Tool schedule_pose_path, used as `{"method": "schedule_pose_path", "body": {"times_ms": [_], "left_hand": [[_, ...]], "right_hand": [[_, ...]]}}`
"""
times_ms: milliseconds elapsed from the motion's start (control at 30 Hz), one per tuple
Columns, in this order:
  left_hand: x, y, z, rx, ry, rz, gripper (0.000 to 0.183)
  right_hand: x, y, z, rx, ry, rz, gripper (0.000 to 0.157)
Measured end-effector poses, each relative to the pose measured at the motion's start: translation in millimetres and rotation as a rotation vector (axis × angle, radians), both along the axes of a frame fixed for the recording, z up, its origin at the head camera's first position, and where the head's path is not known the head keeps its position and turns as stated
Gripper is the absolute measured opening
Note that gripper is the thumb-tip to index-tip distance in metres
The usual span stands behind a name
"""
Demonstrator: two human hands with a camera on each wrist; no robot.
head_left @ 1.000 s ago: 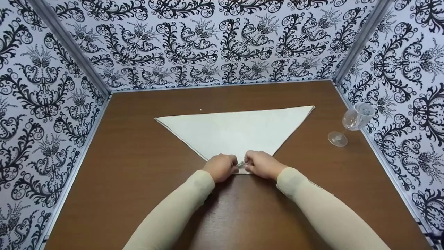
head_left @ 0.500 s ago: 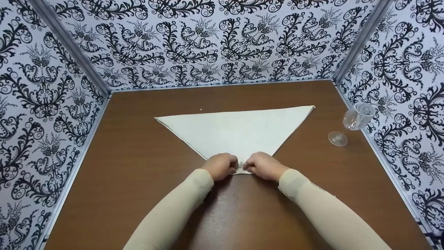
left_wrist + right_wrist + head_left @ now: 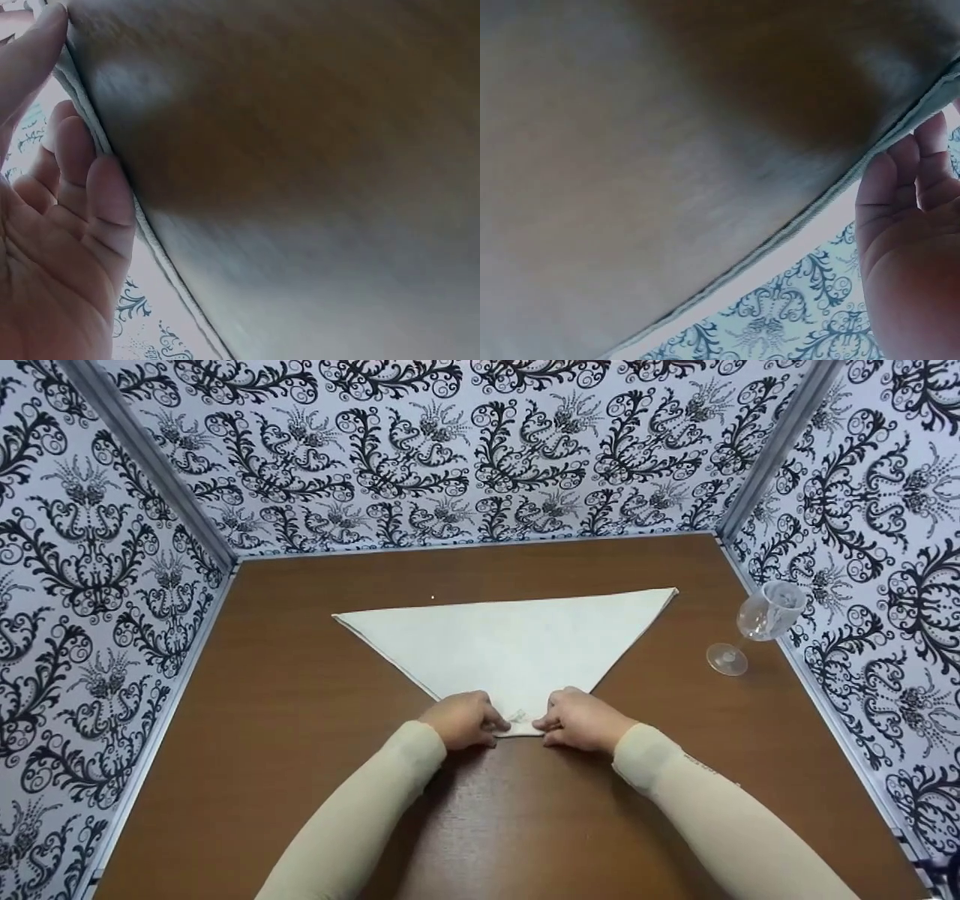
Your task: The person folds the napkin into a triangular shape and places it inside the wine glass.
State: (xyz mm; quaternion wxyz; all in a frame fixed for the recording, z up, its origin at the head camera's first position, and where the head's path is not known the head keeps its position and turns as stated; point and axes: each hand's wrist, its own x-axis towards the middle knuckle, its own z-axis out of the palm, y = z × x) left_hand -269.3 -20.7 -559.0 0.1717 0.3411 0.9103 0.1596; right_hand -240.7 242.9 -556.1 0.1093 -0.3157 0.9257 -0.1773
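A white cloth napkin [image 3: 510, 645] lies flat on the brown table, its long edge at the back and its narrow folded end toward me. My left hand [image 3: 463, 720] holds the left side of that near end, fingers curled at the hem; in the left wrist view the fingertips [image 3: 109, 187] meet the napkin's edge [image 3: 169, 266]. On the other side, my right hand [image 3: 589, 721] pinches the near end with bent fingers. The right wrist view shows its fingertips [image 3: 881, 172] along the edge [image 3: 780, 232]. Between both hands a small grey mark shows on the cloth.
A clear stemmed wine glass [image 3: 769, 613] stands at the table's right edge. Patterned black-and-white panels [image 3: 420, 450] with grey frame posts enclose the back and sides of the brown table [image 3: 285, 697]. A tiny white speck lies behind the napkin.
My hands have moved apart along the napkin's near end, left hand to the left and right hand to the right, baring the fold between them. The napkin's far corners stay in place.
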Motion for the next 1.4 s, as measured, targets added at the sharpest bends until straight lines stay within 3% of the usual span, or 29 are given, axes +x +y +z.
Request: {"method": "schedule_pose_path", "body": {"times_ms": [300,467,700,867,1000,1100,1267,1400], "left_hand": [[1.6,-1.3,-2.4,0.036,0.089,-0.012,0.020],[-0.2,-1.9,-4.3,0.081,0.036,0.079,0.018],[-1.9,2.7,-2.4,0.064,-0.025,0.189,0.023],[-3.7,6.3,-0.8,0.048,-0.056,0.270,0.024],[-3.9,8.8,-0.4,0.060,-0.081,0.320,0.017],[-2.6,9.2,-2.0,0.086,-0.045,0.266,0.009],[0.8,5.1,-4.6,0.072,0.134,0.044,0.016],[0.1,-3.3,-3.6,0.036,0.174,-0.036,0.019]], "right_hand": [[-1.7,-9.2,-8.5,0.020,0.148,0.034,0.011],[-4.5,-13.8,-9.8,-0.004,0.100,-0.034,0.014],[-10.6,-18.4,-10.8,0.013,-0.019,-0.164,0.024],[-12.6,-24.1,-9.3,0.049,0.000,-0.228,0.027],[-12.8,-26.4,-11.0,0.012,0.062,-0.231,0.017],[-11.6,-24.9,-12.9,-0.027,0.138,-0.148,0.009],[-8.4,-15.5,-12.8,-0.011,0.221,-0.034,0.017],[-6.3,-4.0,-10.5,0.029,0.159,-0.039,0.023]]}}
